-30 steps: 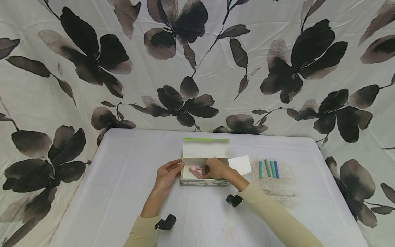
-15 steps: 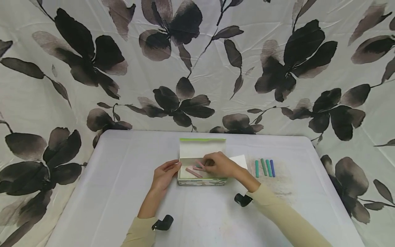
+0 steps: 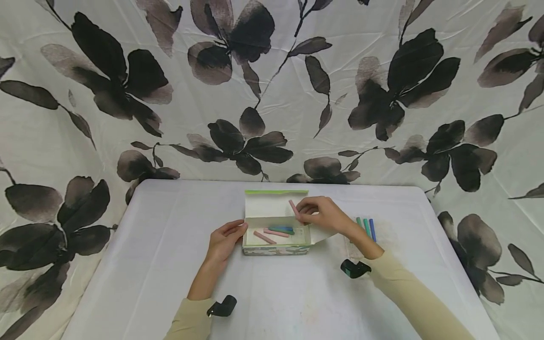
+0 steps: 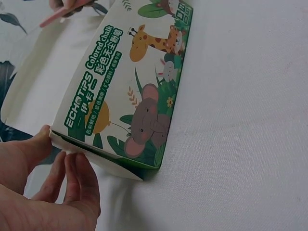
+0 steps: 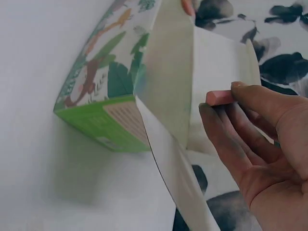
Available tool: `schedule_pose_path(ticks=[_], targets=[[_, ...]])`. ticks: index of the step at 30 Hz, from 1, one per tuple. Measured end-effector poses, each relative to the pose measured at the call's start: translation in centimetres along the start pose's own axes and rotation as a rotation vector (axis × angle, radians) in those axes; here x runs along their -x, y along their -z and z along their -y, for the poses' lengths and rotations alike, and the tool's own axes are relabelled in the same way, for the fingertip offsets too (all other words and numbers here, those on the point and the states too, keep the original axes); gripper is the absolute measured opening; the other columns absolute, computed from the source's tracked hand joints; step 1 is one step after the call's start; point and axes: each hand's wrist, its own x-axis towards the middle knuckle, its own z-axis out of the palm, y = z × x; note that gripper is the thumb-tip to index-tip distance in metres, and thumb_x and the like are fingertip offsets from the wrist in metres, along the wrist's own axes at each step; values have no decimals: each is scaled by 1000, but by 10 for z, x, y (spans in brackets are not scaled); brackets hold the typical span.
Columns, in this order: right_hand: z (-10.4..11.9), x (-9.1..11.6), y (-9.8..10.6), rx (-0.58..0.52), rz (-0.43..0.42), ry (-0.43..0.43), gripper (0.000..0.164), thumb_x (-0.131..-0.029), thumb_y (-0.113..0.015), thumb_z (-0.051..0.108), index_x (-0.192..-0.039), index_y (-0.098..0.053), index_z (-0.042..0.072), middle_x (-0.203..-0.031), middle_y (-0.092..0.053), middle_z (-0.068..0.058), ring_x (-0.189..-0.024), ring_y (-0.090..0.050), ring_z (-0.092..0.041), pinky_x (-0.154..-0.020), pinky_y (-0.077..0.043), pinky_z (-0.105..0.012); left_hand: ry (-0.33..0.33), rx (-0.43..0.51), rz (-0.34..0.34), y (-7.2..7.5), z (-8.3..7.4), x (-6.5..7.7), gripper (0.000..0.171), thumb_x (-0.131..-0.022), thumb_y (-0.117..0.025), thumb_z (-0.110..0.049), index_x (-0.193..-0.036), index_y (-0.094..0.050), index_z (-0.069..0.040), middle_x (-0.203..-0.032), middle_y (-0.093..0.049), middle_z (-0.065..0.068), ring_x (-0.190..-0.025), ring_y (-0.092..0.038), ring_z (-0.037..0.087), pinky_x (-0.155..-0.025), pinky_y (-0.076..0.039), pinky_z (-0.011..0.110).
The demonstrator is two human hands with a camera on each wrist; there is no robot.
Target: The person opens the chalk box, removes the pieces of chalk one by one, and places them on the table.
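An opened box of colored chalk (image 3: pixel 276 251) stands on the table, its lid raised at the back; animals and leaves are printed on its side in the left wrist view. My left hand (image 3: pixel 224 241) holds the box's left end, thumb at the top corner and fingers against the end flap. Over the box's right side, my right hand (image 3: pixel 320 215) pinches a pink chalk stick (image 5: pixel 219 97) between thumb and fingertips, tilted in the head view. Inside lie two pink sticks (image 3: pixel 264 237), with a green and a blue stick (image 3: pixel 281 228) behind them.
Right of the box, several green and blue chalk sticks (image 3: pixel 372 230) lie side by side on the white table (image 3: pixel 191 203), partly behind the right forearm. Chalk dust marks the cloth there. A white side flap (image 5: pixel 175 173) sticks out from the box's right end. A floral curtain (image 3: pixel 255 94) hangs behind.
My right hand has lifted a pink chalk stick out of the box and moved up and right, uncovering the green and blue sticks inside. My left hand keeps its hold on the box.
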Motion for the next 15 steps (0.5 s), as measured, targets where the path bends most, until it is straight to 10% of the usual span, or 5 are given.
schedule_pose_path(ticks=[15], targets=[[-16, 32, 43, -189, -78, -141, 23, -100, -69, 11, -117, -68, -5, -99, -73, -17, -90, -73, -28, -82, -61, -37, 2, -11, 5, 0, -1, 1, 40, -95, -77, -16, -129, -66, 3, -106, -73, 9, -99, -68, 20, -76, -54, 17]])
